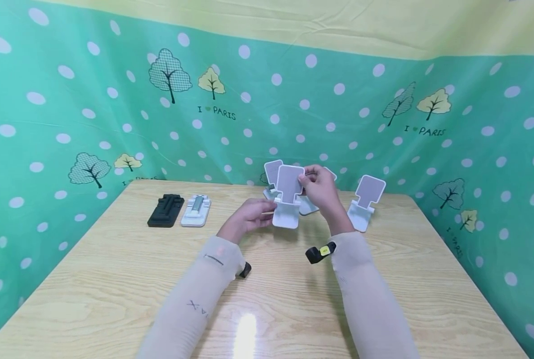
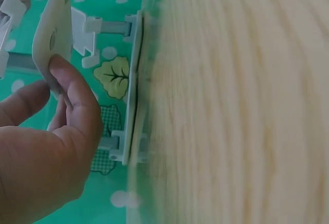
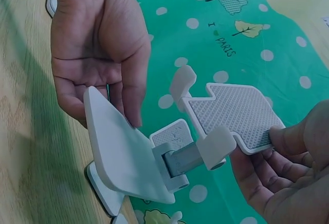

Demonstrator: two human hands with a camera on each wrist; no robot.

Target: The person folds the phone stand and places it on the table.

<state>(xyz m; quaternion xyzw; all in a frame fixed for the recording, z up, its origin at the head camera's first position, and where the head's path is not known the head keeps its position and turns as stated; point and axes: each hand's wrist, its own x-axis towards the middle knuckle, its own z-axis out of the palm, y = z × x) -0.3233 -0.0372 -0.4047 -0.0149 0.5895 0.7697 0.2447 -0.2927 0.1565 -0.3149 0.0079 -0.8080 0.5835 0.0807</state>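
Note:
A white phone stand with a grey textured pad is held unfolded above the table, between both hands. At its base plate, my left hand pinches the edge between thumb and fingers; the left wrist view shows this grip from below. My right hand pinches the side of the padded back plate, thumb on the pad and fingers behind. In the right wrist view, a grey hinge arm joins the two plates.
Behind the hands stand two more unfolded white stands, one at left and one partly hidden. Another unfolded stand is at right. A folded black stand and a folded white stand lie at left on the wooden table.

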